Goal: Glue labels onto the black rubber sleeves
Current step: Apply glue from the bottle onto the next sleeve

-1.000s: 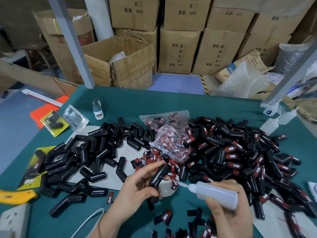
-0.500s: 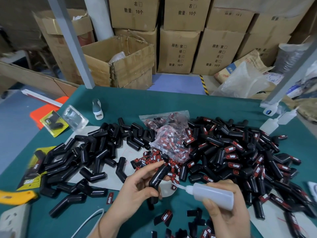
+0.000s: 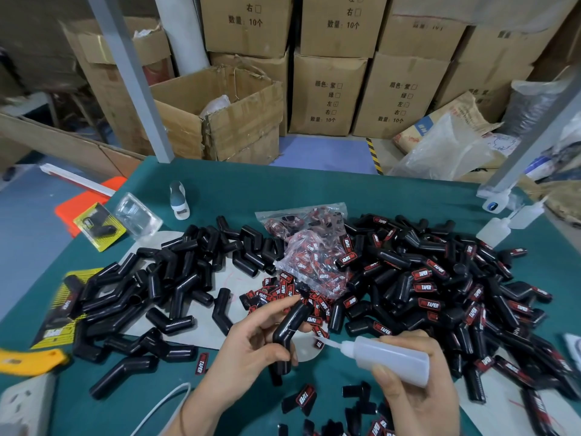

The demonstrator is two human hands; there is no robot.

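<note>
Black sleeve in left grip, nozzle-side.

Even, soft indoor light; wide-angle bending and blur at edges.

Cardboard boxes behind green table

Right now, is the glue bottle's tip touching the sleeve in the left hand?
Apart. The head view shows teal table between the glue bottle tip and the sleeve.
</note>
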